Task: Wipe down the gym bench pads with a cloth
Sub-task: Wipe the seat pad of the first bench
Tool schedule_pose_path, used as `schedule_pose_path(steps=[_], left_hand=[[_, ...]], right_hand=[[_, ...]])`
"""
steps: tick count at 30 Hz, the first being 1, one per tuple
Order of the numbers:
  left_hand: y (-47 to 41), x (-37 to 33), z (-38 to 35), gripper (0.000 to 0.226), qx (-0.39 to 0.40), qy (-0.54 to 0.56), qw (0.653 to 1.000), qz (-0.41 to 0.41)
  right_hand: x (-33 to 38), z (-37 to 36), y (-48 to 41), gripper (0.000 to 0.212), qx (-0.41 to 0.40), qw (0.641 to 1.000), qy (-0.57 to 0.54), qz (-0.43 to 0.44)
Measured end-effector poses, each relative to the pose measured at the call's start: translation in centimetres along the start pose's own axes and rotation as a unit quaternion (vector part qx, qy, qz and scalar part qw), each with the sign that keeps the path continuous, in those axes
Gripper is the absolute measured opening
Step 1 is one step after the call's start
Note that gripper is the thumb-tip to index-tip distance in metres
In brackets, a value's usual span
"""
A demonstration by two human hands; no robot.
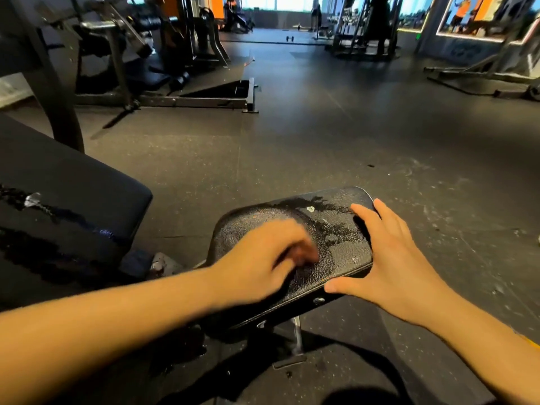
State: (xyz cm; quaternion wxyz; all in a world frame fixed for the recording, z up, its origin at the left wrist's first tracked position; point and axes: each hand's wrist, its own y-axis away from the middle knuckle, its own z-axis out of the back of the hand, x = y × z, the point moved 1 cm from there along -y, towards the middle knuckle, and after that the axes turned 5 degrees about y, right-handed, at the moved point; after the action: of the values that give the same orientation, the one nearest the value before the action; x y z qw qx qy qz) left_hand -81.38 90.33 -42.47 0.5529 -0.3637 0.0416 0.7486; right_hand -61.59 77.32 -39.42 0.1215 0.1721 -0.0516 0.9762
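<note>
A small black seat pad (336,229) with cracked, worn vinyl and wet patches sits in front of me on a metal post. My left hand (263,264) is over its left half, blurred by motion, with its fingers curled down onto the surface. No cloth can be made out under it. My right hand (391,258) lies flat on the pad's right end, fingers straight and thumb along the front edge. A larger black back pad (73,194) at the left carries wet streaks.
Dark rubber flooring (321,141) spreads out ahead, scuffed white at the right. Weight machines and a steel frame (204,97) stand at the back left, with more racks (365,30) at the back right. The bench's foot (292,361) is below the seat pad.
</note>
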Motion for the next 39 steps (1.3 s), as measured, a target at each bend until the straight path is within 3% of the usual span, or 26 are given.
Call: schedule_pose_path(steps=[2, 3, 7, 9, 13, 17, 19, 21, 25, 28, 32, 34, 36, 39], left_hand=[[3.3, 0.2, 0.6, 0.034, 0.049, -0.017, 0.998, -0.034], [4.1, 1.6, 1.2, 0.032, 0.032, -0.037, 0.999, -0.021], [0.7, 9.8, 4.3, 0.011, -0.081, -0.122, 0.974, 0.171], [-3.4, 10.8, 4.1, 0.008, -0.105, -0.138, 0.964, 0.203], [-6.8, 3.6, 0.2, 0.022, -0.125, -0.064, 0.985, 0.098], [0.1, -1.1, -0.3, 0.032, -0.003, -0.021, 0.999, -0.028], [3.0, 0.6, 0.8, 0.032, -0.001, -0.049, 0.999, -0.014], [2.5, 3.2, 2.1, 0.027, -0.037, -0.079, 0.995, 0.051], [-5.9, 6.3, 2.6, 0.003, -0.114, -0.09, 0.973, 0.178], [-9.4, 3.1, 0.5, 0.012, -0.133, -0.077, 0.979, 0.133], [-2.8, -2.6, -1.3, 0.029, -0.021, -0.001, 0.999, -0.026], [1.3, -1.3, -0.3, 0.029, 0.018, -0.017, 0.999, -0.041], [2.5, 2.8, 1.8, 0.023, -0.01, -0.078, 0.997, 0.02], [-1.0, 8.8, 4.2, 0.008, -0.079, -0.157, 0.967, 0.182]], right_hand=[[-0.9, 0.9, -0.2, 0.136, 0.008, 1.0, -0.003, 0.017], [-1.2, 1.2, -0.3, 0.136, 0.004, 1.0, -0.002, 0.023], [-1.3, 1.2, -0.2, 0.137, -0.021, 0.999, -0.001, 0.024], [-1.4, 0.8, -0.1, 0.139, -0.028, 0.999, -0.02, 0.015], [-1.7, 0.5, 0.2, 0.142, -0.051, 0.997, -0.066, -0.006], [-1.5, 0.7, 0.2, 0.144, -0.056, 0.997, -0.048, -0.009], [-1.5, 0.8, 0.0, 0.143, -0.053, 0.998, -0.045, -0.008], [-1.5, 0.8, -0.1, 0.142, -0.05, 0.998, -0.04, -0.006], [-1.2, 1.1, 0.0, 0.142, -0.049, 0.998, -0.031, -0.009], [-1.1, 1.1, 0.2, 0.141, -0.051, 0.998, -0.028, -0.004], [-1.3, 1.0, 0.2, 0.141, -0.05, 0.998, -0.03, -0.011], [-1.3, 1.0, 0.0, 0.142, -0.048, 0.998, -0.029, -0.009], [-1.2, 1.1, -0.1, 0.143, -0.045, 0.999, -0.025, -0.01], [-1.0, 1.1, -0.1, 0.143, -0.041, 0.999, -0.022, -0.009]])
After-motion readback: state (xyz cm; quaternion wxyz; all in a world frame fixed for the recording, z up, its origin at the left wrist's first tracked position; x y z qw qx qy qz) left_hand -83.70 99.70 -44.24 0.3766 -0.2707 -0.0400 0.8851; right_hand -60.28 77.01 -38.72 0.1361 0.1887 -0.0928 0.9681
